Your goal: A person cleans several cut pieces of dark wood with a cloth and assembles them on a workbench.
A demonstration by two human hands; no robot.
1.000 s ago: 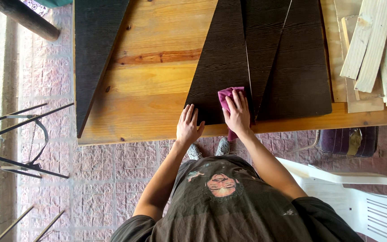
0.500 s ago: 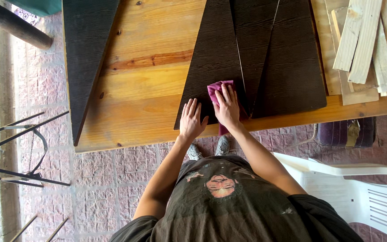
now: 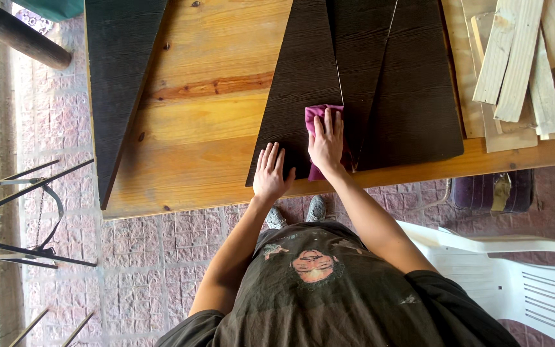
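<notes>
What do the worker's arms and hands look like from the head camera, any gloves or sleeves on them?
Both the left hand and right hand are bare: no gloves, and no rings or watch that I can make out. The forearms are uncovered; short sleeves of a dark grey-brown T-shirt with a round chest print end near the shoulders.

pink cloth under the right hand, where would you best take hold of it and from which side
Probably the pink cloth at its far edge, which shows beyond the fingertips of the right hand. It lies flat on the dark board, so come from above and pinch that edge up; the near strip by the wrist is narrower.
</notes>
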